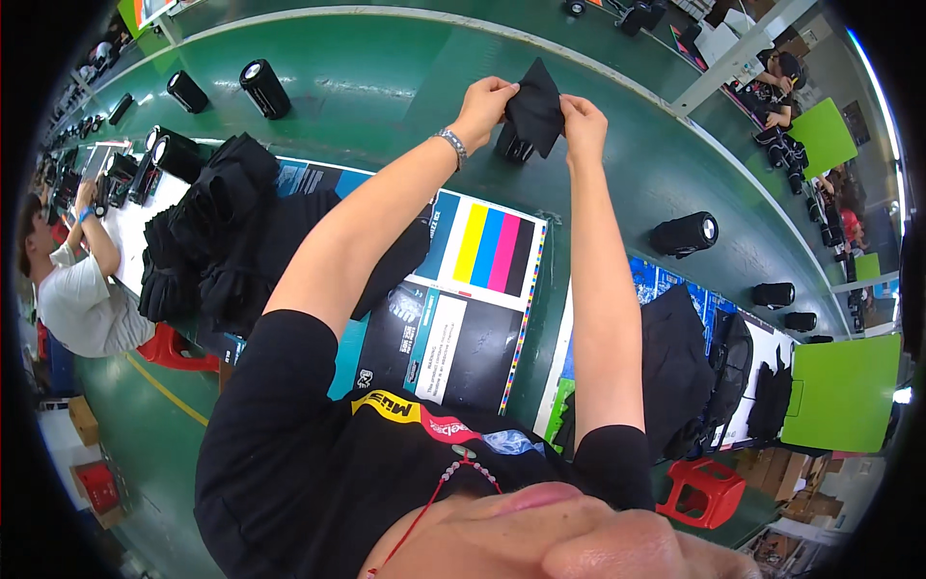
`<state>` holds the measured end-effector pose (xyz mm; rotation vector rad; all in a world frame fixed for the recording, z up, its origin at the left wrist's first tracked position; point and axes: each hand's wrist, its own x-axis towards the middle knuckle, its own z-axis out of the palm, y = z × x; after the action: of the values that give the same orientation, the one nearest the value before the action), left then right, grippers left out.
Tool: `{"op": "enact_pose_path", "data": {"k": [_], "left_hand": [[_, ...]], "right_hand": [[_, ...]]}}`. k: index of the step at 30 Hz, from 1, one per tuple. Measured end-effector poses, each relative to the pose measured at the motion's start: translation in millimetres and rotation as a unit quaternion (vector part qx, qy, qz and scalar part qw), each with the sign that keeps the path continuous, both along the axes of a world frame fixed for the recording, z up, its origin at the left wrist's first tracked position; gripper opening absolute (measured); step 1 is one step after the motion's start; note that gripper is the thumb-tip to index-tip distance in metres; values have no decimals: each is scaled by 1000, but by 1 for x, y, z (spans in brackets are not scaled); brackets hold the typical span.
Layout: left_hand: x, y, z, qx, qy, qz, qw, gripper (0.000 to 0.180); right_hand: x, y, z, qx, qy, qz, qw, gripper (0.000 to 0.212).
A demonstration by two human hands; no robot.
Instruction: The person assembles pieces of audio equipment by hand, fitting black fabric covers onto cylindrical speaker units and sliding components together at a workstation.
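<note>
- Head view: left hand (482, 104) and right hand (582, 125) each pinch a top corner of a black cloth pouch (535, 108), stretching it open above a black cylinder (517, 147) standing on the green worktop (386, 87) just below.
- More pouches (207, 227) are piled below-left of the left hand, within reach.

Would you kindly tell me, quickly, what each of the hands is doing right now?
Left hand: closed, pinching the left edge of the black fabric pouch.
Right hand: closed, pinching the same pouch's right edge.

A black cloth pouch (535, 106) hangs, point up, over a dark cylinder (516, 147) above the green belt.
</note>
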<state>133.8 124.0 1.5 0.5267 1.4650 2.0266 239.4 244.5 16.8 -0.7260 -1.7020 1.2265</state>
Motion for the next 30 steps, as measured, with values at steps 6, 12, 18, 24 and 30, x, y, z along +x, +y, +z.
{"op": "enact_pose_path", "data": {"k": [6,12,18,24,30], "left_hand": [[-7,-4,-25,-94,-141,-125,977,23],[-16,7,10,-237,29,-108,965,50],[22,39,-12,-45,-139,-181,973,27],[0,64,-70,-232,257,-19,938,27],[-35,88,-150,-257,578,120,765,20]], "right_hand": [[10,8,-6,-233,-147,79,958,11],[22,24,-11,-183,-181,39,965,16],[23,26,-16,-205,-219,39,953,11],[30,26,-51,-161,-112,33,980,11],[30,31,-72,33,-280,9,959,15]]}}
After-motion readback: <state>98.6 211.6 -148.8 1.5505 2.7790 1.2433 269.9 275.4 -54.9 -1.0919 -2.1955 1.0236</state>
